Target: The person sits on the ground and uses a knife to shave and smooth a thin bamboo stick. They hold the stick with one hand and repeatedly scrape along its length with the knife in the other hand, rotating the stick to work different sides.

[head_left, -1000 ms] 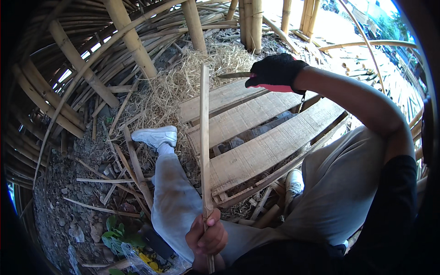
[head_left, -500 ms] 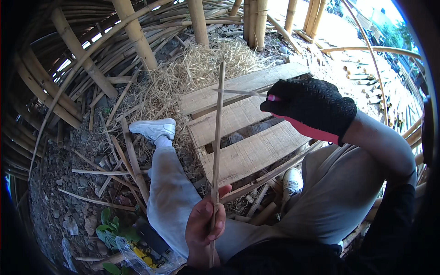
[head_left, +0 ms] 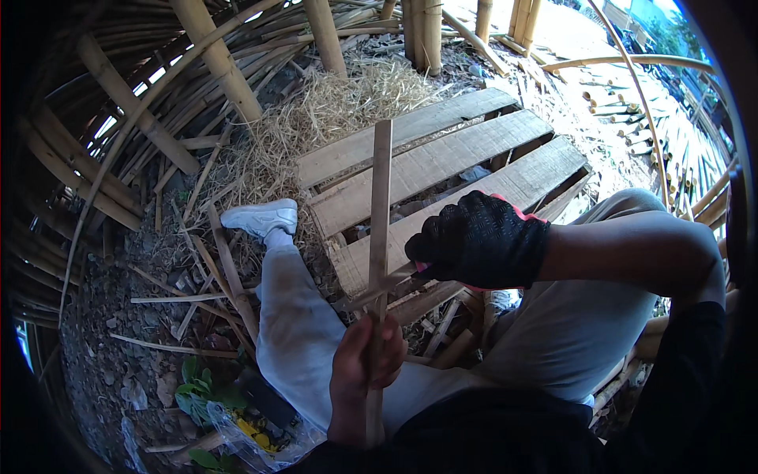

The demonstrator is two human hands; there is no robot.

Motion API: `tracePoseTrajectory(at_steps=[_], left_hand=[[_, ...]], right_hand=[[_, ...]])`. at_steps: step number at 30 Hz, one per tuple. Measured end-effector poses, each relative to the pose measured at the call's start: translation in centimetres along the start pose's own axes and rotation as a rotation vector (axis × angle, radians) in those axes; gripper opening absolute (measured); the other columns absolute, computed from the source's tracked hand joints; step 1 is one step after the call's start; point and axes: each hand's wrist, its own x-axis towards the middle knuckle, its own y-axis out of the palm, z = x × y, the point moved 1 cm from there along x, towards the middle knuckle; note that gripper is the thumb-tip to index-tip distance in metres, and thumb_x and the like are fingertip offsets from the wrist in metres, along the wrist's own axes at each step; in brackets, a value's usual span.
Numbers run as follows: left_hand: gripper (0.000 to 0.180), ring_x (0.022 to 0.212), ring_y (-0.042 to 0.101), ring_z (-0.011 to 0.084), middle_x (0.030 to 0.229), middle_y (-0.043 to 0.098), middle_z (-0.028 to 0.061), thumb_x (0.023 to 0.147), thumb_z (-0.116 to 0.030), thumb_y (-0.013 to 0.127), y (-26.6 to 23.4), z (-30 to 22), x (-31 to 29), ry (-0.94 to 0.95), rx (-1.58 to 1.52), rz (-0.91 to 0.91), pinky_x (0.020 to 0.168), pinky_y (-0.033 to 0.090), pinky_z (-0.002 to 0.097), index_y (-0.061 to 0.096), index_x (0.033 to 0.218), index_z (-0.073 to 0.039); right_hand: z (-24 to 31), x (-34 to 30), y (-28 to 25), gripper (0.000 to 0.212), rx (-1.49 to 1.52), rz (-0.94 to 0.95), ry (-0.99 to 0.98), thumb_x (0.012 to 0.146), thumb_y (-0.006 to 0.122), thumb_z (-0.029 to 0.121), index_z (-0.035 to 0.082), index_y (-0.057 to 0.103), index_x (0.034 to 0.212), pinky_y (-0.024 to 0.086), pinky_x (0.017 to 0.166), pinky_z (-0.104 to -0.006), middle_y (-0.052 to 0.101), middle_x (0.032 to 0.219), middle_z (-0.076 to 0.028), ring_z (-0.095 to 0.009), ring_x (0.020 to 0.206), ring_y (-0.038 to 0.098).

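Note:
Upright in front of me stands a long, narrow bamboo strip [head_left: 380,189]. My bare left hand [head_left: 365,355] is closed around its lower part, above my lap. My right hand [head_left: 478,243], in a black textured glove with red-pink edging, grips a knife [head_left: 359,299] by its handle, of which a bit of pink shows. The blade lies across the strip just above my left fist, its tip sticking out to the left. From this view I cannot tell how deep the edge sits in the bamboo.
A slatted wooden platform [head_left: 430,167] stands low ahead, with a heap of pale shavings [head_left: 304,130] behind it. Bamboo posts [head_left: 217,59] rise at the back left. Loose strips [head_left: 178,299] and a clear plastic bag [head_left: 237,430] lie left of my leg. Cut bamboo poles lie at far right.
My right hand has brought the knife down and toward me, from near the strip's top to just above my left hand. The strip's broader face now shows.

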Motion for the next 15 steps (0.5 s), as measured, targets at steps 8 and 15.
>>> tracePoseTrajectory(at_steps=[8,15], left_hand=[[0.045,0.032,0.03,0.0084,0.055,0.041,0.0003,0.109,-0.049,0.036,0.2,1.1,0.5,-0.066,-0.076,0.037,0.029,0.026,0.0252,0.052,0.109,-0.007],[0.052,0.031,0.036,0.0134,0.057,0.047,0.0052,0.109,-0.046,0.033,-0.3,1.1,0.4,-0.03,0.004,-0.129,0.028,0.029,0.0263,0.057,0.117,0.0]], right_hand=[[2.8,0.2,-0.5,0.052,0.041,0.199,0.127,0.096,0.053,0.064,0.018,0.075,0.089,0.056,0.058,-0.0424,0.073,0.078,-0.003,-0.027,0.068,0.073],[3.3,0.2,1.1,0.041,0.215,0.342,0.191,0.095,0.058,0.053,0.015,0.074,0.095,0.058,0.06,-0.043,0.072,0.086,-0.005,-0.028,0.071,0.072]])
